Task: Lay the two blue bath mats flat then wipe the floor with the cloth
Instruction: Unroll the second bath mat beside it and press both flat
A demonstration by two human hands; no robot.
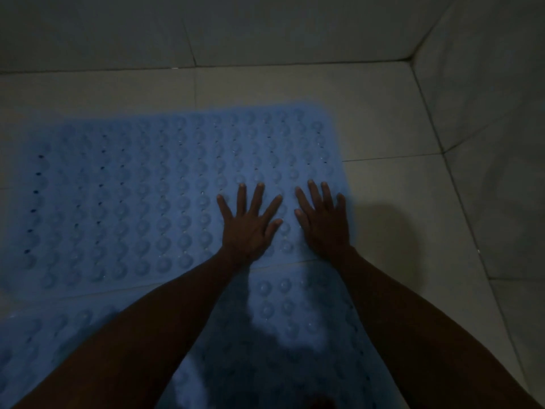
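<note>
**Q:** Where did the two mats lie, and what were the hands doing?

**A:** The far mat [132, 196] lay spread on the tiled floor [383, 128], its right edge near the corner where the floor met the walls [486, 84]. The near mat [280, 314] lay alongside it, their long edges meeting or slightly overlapping; which could not be told. The left hand [247, 228] and right hand [324, 225] both rested palm-down near the far mat's right edge, fingers spread wide, holding nothing. No cloth was in view.

**Q:** How would such a mat be expected to handle?

**A:** The rows of raised cups and small holes suggested soft rubber or vinyl: light, limp and flexible, likely to curl or trap air rather than stay stiff. Pressing with flat palms appeared suited to seating it.

**Q:** Where would it best be gripped for repositioning?

**A:** Probably at a corner or along the free right edge, pinched between thumb and fingers. The surface could be slippery if wet; the dim light did not show that.
</note>
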